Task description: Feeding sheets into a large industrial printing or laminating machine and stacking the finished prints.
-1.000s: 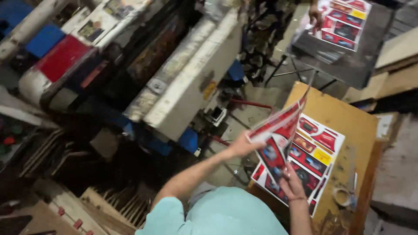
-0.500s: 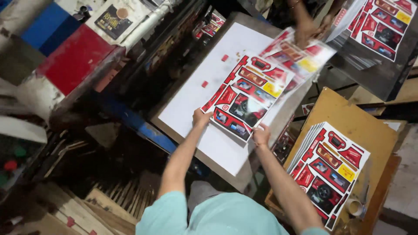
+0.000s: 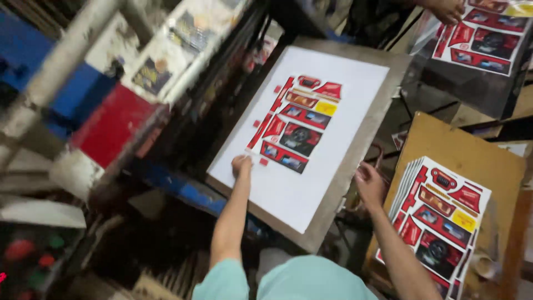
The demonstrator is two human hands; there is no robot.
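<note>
Now flat on the white board (image 3: 327, 183), printed sheet (image 3: 297, 125); left hand (image 3: 241, 165) fingertips touch it, right hand (image 3: 371, 186) empty, loosely curled.

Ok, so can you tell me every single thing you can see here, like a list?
Printed sheet: one, red with black and yellow panels, lying on the white board.
White board: one, white, on the press bed, centre.
Press bed: one, grey, rim around the white board.
Stack of printed sheets: one stack, red, on the wooden table, right.
Wooden table: one, brown, right.
Machine: one, blue, red and grey, left.
Another person's hand: one, top right, on more printed sheets.
Left hand: one, resting on the white board.
Right hand: one, at the press bed's edge.
</note>
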